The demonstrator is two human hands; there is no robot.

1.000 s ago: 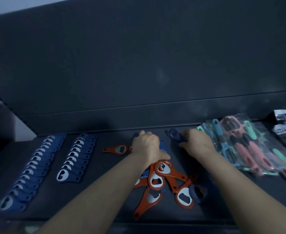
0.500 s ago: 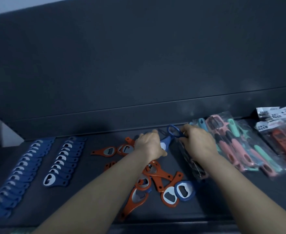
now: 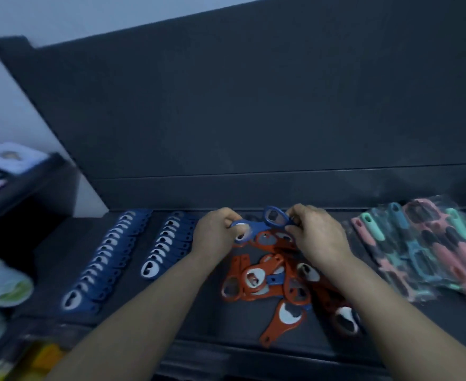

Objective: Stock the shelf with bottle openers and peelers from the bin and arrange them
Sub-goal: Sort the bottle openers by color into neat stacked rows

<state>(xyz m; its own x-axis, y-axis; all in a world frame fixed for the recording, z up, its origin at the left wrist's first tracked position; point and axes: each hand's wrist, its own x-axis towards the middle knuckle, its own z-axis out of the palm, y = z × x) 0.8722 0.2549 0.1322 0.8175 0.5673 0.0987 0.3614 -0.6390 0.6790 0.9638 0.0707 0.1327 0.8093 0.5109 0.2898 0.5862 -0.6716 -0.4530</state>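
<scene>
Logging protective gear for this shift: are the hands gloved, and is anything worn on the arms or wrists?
No gloves: the left hand and right hand are bare. The left forearm and right forearm are bare to the frame's bottom edge, with no sleeve, watch or bracelet showing. No ring shows, though the dim blurred picture could hide one.

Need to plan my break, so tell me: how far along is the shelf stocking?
Done: a long blue row and a shorter blue row lie neatly on the left. In hand: the left hand grips a blue opener, and the right hand grips a second blue opener. Left: the loose red pile needs arranging, and the bagged peelers lie heaped on the right.
</scene>
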